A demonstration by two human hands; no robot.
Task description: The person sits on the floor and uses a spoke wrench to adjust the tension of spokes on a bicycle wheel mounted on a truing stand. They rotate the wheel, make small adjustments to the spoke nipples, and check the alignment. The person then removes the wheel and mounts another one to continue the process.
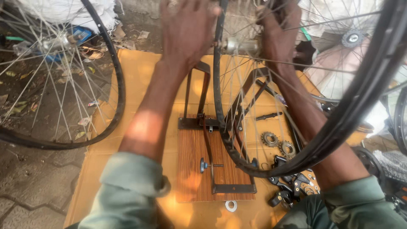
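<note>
A black spoked bicycle wheel (pixel 218 93) stands edge-on in a dark metal truing stand (pixel 198 123) fixed to a wooden board (pixel 193 169). My left hand (pixel 186 29) reaches over the stand's left upright to the left side of the wheel's silver hub (pixel 237 44), fingers spread against the rim and spokes. My right hand (pixel 277 32) is on the hub's right side, reaching through the spokes with fingers curled near the axle. Whether either hand pinches a small part is hidden.
Yellow cardboard (pixel 140 72) covers the ground. Another wheel (pixel 63 85) leans at left, a large rim (pixel 360 97) crosses at right. Two sprockets (pixel 277 144), black small parts (pixel 288 186), a washer (pixel 231 206) and a black tool (pixel 268 115) lie around the board.
</note>
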